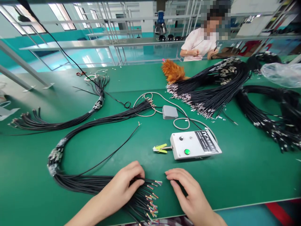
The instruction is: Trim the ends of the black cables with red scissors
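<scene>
left hand resting on big bundle of black cables with stripped coloured wire ends near front edge of green table mat, fingers curled loosely over it, no tight clamp; right hand flat on mat just beside cable tips, fingers together, holding nothing; small white test box with green button sits just beyond; single loose black cable trails away diagonally

Bright, even daylight comes from the windows at upper left; the green table shows soft sheen and only faint shadows; wide-angle distortion bends the edges; the far background is slightly soft; one face is pixelated.
</scene>
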Motion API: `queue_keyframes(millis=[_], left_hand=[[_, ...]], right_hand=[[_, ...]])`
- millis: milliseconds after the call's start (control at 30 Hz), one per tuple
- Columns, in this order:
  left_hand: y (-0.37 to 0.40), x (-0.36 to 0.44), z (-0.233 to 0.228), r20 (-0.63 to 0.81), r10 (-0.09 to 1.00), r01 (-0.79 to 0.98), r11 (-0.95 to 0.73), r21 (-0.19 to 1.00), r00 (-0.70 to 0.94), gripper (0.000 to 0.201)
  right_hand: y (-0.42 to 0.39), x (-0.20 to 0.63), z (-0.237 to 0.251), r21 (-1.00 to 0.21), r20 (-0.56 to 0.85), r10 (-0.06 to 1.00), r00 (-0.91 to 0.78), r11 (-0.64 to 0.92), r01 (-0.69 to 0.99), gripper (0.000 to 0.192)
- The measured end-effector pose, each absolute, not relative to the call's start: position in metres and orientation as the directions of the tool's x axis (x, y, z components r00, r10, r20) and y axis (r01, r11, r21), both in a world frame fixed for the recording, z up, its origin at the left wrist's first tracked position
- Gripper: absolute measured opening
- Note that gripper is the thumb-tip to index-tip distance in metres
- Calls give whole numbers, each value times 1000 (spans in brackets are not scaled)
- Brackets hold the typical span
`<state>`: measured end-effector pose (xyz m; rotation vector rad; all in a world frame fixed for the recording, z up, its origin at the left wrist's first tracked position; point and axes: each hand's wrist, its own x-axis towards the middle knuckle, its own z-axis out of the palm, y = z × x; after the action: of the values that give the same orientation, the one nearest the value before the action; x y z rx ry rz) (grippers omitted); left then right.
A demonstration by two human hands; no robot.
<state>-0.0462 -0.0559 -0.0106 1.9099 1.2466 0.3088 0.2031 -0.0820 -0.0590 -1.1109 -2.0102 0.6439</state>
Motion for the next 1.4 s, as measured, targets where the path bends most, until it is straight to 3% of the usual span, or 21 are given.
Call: queue_keyframes(millis=[100,200,300,367,433,500,600,967,1400], left_hand=[[-57,-43,-7,-177,888,608,-134,782,424,12],[-59,-34,2,-135,896,551,-136,824,423,14],[-59,-25,6,-83,898,527,-178,831,433,19],[-58,-21,5,-48,920,537,-184,824,388,19],[-58,-18,1,-50,949,545,-136,827,312,18],[-58,-16,-2,-109,963,510,-35,860,249,18],[-57,-14,-3,-211,956,374,124,919,203,21],[-61,-12,-13,-278,944,216,239,947,176,23],[-58,-13,-14,-368,924,54,364,930,108,38]], right_hand=[[-82,186,-53,-707,309,842,-443,515,485,28],[-87,172,-50,-688,296,741,-603,603,404,32],[-92,166,-49,-773,257,652,-713,581,253,24],[-92,166,-47,-874,175,771,-612,408,263,19],[-86,166,-44,-962,6,918,-397,114,249,14],[-76,165,-40,-986,-157,956,-249,-136,100,15],[-64,158,-38,-951,-243,947,-210,-275,-142,29],[-56,137,-32,-877,-293,941,-170,-335,-344,28],[-59,129,-37,-861,-311,940,-137,-340,-377,35]])
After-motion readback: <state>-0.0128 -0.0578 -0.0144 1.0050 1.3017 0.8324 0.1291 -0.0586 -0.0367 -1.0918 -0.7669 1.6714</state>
